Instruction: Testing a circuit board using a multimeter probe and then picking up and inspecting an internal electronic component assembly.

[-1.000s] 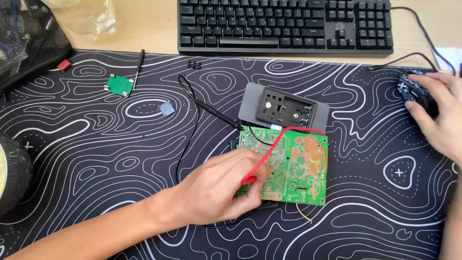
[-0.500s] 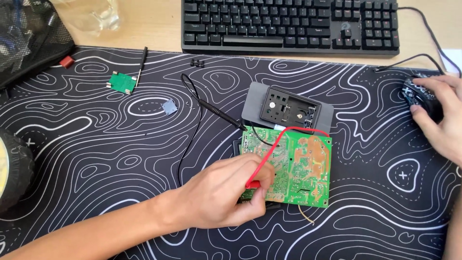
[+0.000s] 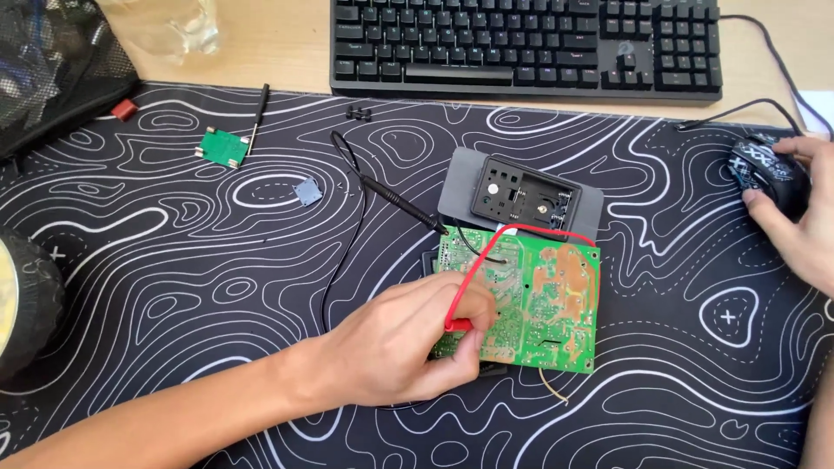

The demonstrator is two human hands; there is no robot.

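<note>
My left hand [image 3: 395, 343] pinches a red test probe [image 3: 460, 325] against the left part of a green circuit board [image 3: 543, 300] lying on the desk mat. The probe's red wire [image 3: 486, 252] arcs up over the board. A black probe [image 3: 395, 198] lies with its tip at the board's top left corner, untouched. My right hand [image 3: 795, 221] rests on a black computer mouse [image 3: 769, 169] at the right edge.
A grey plate with a black plastic housing [image 3: 524, 191] sits just behind the board. A small green board [image 3: 224, 146] and a small grey square part [image 3: 307, 191] lie at the left. A black keyboard [image 3: 530, 43] spans the back; a dark mesh bag [image 3: 52, 61] fills the far left corner.
The view has shifted slightly. My left hand keeps the red probe on the board with only a small shift; my right hand stays on the mouse.
</note>
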